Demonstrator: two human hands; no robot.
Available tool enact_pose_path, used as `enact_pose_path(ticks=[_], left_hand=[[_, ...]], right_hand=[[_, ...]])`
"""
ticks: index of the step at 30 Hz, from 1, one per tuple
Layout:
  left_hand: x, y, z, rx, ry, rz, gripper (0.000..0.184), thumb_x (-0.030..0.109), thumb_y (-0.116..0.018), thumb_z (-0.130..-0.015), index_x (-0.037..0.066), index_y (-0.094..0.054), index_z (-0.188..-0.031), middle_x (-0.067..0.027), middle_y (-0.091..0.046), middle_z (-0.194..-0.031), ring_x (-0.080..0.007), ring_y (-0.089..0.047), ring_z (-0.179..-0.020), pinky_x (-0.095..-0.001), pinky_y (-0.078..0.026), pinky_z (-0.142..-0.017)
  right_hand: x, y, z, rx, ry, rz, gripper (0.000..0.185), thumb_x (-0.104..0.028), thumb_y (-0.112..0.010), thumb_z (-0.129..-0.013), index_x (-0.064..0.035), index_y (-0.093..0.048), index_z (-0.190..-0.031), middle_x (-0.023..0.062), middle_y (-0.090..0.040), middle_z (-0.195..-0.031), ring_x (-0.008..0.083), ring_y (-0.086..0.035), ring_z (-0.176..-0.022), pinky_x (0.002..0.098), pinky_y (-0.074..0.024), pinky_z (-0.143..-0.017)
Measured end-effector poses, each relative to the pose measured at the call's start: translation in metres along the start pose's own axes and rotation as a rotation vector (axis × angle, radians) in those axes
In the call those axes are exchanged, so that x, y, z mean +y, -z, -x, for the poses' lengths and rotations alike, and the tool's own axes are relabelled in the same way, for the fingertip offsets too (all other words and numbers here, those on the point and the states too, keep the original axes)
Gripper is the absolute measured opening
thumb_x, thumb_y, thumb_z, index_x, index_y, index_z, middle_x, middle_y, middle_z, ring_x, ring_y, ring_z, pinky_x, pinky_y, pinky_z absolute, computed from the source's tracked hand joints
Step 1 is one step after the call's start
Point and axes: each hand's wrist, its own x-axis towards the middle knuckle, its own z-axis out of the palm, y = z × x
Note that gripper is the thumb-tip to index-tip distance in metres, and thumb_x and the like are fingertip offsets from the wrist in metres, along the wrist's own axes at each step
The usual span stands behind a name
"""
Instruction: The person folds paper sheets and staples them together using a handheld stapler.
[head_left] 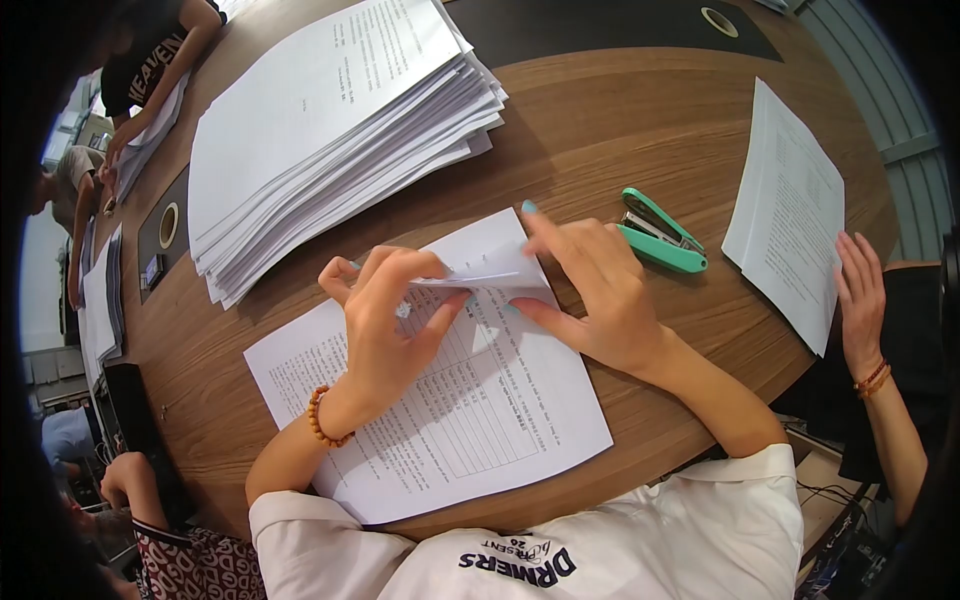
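Note:
A printed stack of paper sheets (500, 400), with a table on the page, lies on the table in front of me. Its far edge is lifted and curled back. My left hand (385, 310), wearing a beaded bracelet, grips that raised edge between thumb and fingers. On the other side of the fold is my right hand (600, 290), its thumb against the page and its index finger stretched out past the paper's edge. A green stapler (665, 240) rests just beyond my right hand, its top arm swung up.
A tall pile of printed paper (330, 120) stands at the far left. To the right, another person's hand (860, 295) touches some printed sheets (790, 200). Other people handle papers along the left side. A tape roll (720, 22) lies on a dark panel at the back.

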Motion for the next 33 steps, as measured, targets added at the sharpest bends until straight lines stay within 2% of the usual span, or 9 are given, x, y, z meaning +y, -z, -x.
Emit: enact_pose_path(ticks=[2,6,8,13,15,18,24,31,33], left_hand=[[0.0,0.002,-0.001,-0.025,-0.013,-0.013,0.034,-0.002,-0.077,-0.058,0.013,-0.058,-0.082,0.0073,-0.063,-0.084,-0.0114,-0.052,-0.086,-0.0393,-0.018,-0.089],[-0.004,0.007,-0.003,-0.088,-0.106,-0.055,0.038,-0.004,-0.077,-0.057,0.014,-0.053,-0.081,0.007,-0.062,-0.082,-0.0123,-0.053,-0.083,-0.0402,-0.017,-0.089],[-0.004,0.009,-0.003,-0.107,-0.114,-0.068,0.04,-0.004,-0.077,-0.057,0.014,-0.054,-0.085,0.0066,-0.062,-0.083,-0.0124,-0.053,-0.083,-0.0393,-0.017,-0.089],[0.0,0.003,-0.005,-0.117,-0.056,0.003,0.046,-0.006,-0.075,-0.061,0.011,-0.059,-0.101,0.0023,-0.062,-0.088,-0.0146,-0.054,-0.087,-0.0357,-0.026,-0.087],[-0.001,-0.001,-0.007,-0.129,-0.094,0.135,0.06,-0.006,-0.073,-0.065,0.008,-0.057,-0.121,-0.0035,-0.061,-0.095,-0.0183,-0.055,-0.089,-0.0321,-0.035,-0.082],[-0.003,0.002,-0.008,-0.192,-0.161,0.051,0.069,-0.006,-0.071,-0.068,0.007,-0.05,-0.132,-0.0078,-0.06,-0.101,-0.0215,-0.055,-0.09,-0.0311,-0.039,-0.079],[-0.003,0.0,-0.008,-0.207,-0.138,0.064,0.068,-0.005,-0.069,-0.068,0.006,-0.05,-0.133,-0.0078,-0.058,-0.099,-0.0211,-0.053,-0.086,-0.0316,-0.039,-0.08],[-0.002,0.002,-0.006,-0.279,-0.078,0.027,0.068,-0.008,-0.064,-0.07,0.006,-0.048,-0.134,-0.0091,-0.057,-0.109,-0.0226,-0.05,-0.092,-0.032,-0.04,-0.084],[-0.004,0.001,-0.007,-0.258,-0.093,0.05,0.069,-0.007,-0.063,-0.07,0.007,-0.047,-0.135,-0.0082,-0.057,-0.107,-0.0226,-0.05,-0.09,-0.0327,-0.04,-0.084]], right_hand=[[0.005,0.002,0.003,0.034,0.21,0.014,0.024,-0.01,-0.072,-0.065,-0.0081,-0.068,-0.088,0.0029,-0.062,-0.085,0.0174,-0.058,-0.079,0.0294,-0.0405,-0.066],[0.006,0.002,0.005,0.063,0.399,0.021,0.018,-0.01,-0.07,-0.065,-0.0079,-0.067,-0.082,-0.0004,-0.062,-0.078,0.0153,-0.058,-0.074,0.0285,-0.0391,-0.063],[0.006,-0.001,0.005,0.073,0.448,0.014,0.024,-0.007,-0.077,-0.058,-0.0085,-0.069,-0.08,-0.0004,-0.064,-0.08,0.0151,-0.055,-0.07,0.0278,-0.0349,-0.063],[0.006,-0.001,0.001,0.079,0.291,-0.062,0.029,-0.002,-0.074,-0.063,-0.0049,-0.067,-0.091,0.0029,-0.062,-0.078,0.0175,-0.056,-0.066,0.0294,-0.0385,-0.06],[0.006,-0.001,0.0,0.096,0.188,-0.088,0.03,-0.001,-0.072,-0.066,-0.0031,-0.066,-0.095,0.0038,-0.06,-0.076,0.0188,-0.056,-0.065,0.0298,-0.0405,-0.059],[0.006,-0.001,0.001,0.048,0.07,-0.126,0.039,0.005,-0.072,-0.069,0.0026,-0.062,-0.106,0.0077,-0.06,-0.075,0.0184,-0.055,-0.061,0.0275,-0.0411,-0.055],[0.006,-0.003,0.0,0.048,0.093,-0.108,0.04,0.0,-0.071,-0.072,0.0052,-0.059,-0.109,0.0123,-0.061,-0.081,0.0261,-0.056,-0.069,0.035,-0.0475,-0.062],[0.006,-0.004,0.003,0.029,0.071,-0.062,0.038,-0.005,-0.07,-0.074,0.0059,-0.059,-0.109,0.0123,-0.06,-0.081,0.0266,-0.056,-0.073,0.0343,-0.0479,-0.064],[0.008,0.0,-0.001,0.007,0.08,-0.027,0.05,-0.006,-0.073,-0.073,0.004,-0.055,-0.119,0.0116,-0.059,-0.093,0.0246,-0.056,-0.082,0.034,-0.0466,-0.07]])
